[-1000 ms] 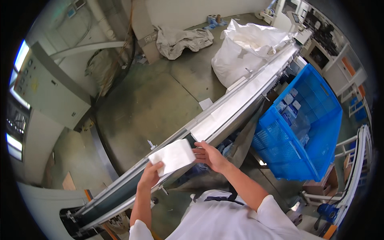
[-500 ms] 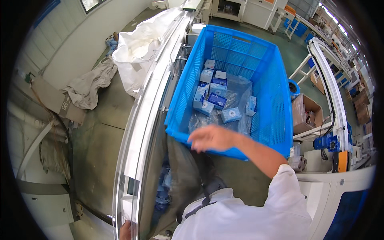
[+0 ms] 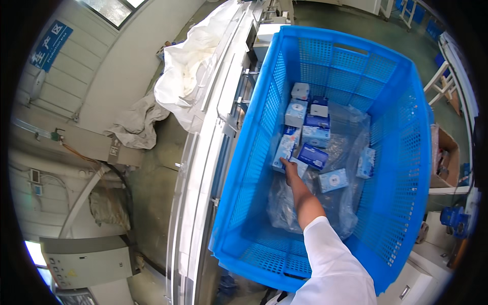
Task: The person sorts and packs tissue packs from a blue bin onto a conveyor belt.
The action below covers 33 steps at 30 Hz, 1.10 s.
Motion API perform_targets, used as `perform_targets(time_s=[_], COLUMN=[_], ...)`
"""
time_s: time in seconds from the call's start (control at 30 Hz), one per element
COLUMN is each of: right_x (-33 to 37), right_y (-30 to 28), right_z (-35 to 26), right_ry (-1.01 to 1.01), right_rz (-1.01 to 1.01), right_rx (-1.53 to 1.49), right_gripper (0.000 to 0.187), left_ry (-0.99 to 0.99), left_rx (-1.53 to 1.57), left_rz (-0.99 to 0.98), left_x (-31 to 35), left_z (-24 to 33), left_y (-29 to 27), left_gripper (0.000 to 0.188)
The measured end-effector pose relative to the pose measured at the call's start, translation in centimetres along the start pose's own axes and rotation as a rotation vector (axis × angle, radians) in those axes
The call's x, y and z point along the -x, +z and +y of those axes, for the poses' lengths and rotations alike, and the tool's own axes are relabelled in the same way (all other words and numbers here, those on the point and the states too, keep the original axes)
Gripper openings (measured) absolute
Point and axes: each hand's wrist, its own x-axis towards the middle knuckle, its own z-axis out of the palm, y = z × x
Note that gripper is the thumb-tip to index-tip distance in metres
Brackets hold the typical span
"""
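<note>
Right hand: the bare right hand (image 3: 292,172) is down inside the crate, fingertips at the near end of a light-blue pack. Fingers partly curled. Can't tell if they've closed on it or only touch.
Left hand: out of sight, can't tell its state.
Light-blue pack: the light-blue pack (image 3: 282,151) sits in the crate's left half, just ahead and slightly left of the right hand. Long axis runs away from the person, far end tipped a little right; forearm comes in from lower right, so the two cross at an angle. Right is the only hand near it.
Neighbours: dark-blue pack (image 3: 312,156) just to its right, lying askew. More packs bunch up beyond. Printed pack (image 3: 333,180) lies off to the right; tilted pack (image 3: 366,162) is by the right wall.
Surface: crumpled clear plastic (image 3: 279,203) under and around the packs, in a blue mesh crate (image 3: 401,168).
Room, left: conveyor (image 3: 203,203) alongside the crate, white bulk bag (image 3: 175,84) past it, control cabinet (image 3: 91,267) lower left.
Room, right: cardboard box (image 3: 445,157), blue motor (image 3: 454,218) below it.
</note>
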Motion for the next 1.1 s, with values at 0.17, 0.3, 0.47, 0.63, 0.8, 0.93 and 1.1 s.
perform_targets(time_s=[0.17,0.3,0.47,0.63,0.8,0.93,1.1], right_x=[5.2,11.7,26.4,42.8,46.5,48.4,60.8], right_y=[-1.1,-6.1,-10.3,-9.2,-12.4,-10.0,-3.0], right_z=[-2.8,-11.2,-23.6,-21.9,-22.6,-13.1,3.0], right_ry=[0.145,-0.046,-0.112,0.261,-0.744,-0.488,-0.302], right_rz=[-0.257,-0.471,-0.894,-0.896,-0.493,-0.536,-1.038], right_rx=[-0.24,-0.311,-0.096,0.115,0.064,-0.112,0.318], right_gripper=[0.057,0.08,0.068,0.057,0.042,0.055,0.054], left_ry=[0.108,0.329,0.886,0.971,0.469,0.43,0.263], left_rx=[0.121,0.322,0.31,0.43,1.108,0.729,1.059], left_rz=[-0.038,-0.257,-0.541,-0.9,-0.892,-0.507,-0.597], left_x=[0.6,-0.7,-1.3,1.9,-1.2,1.3,1.3], left_z=[8.8,17.8,28.3,34.3,22.3,15.8,3.8], left_y=[4.3,8.3,12.8,15.1,7.9,5.9,1.9], left_gripper=[0.027,0.027,0.038,0.084,0.055,0.054,0.045])
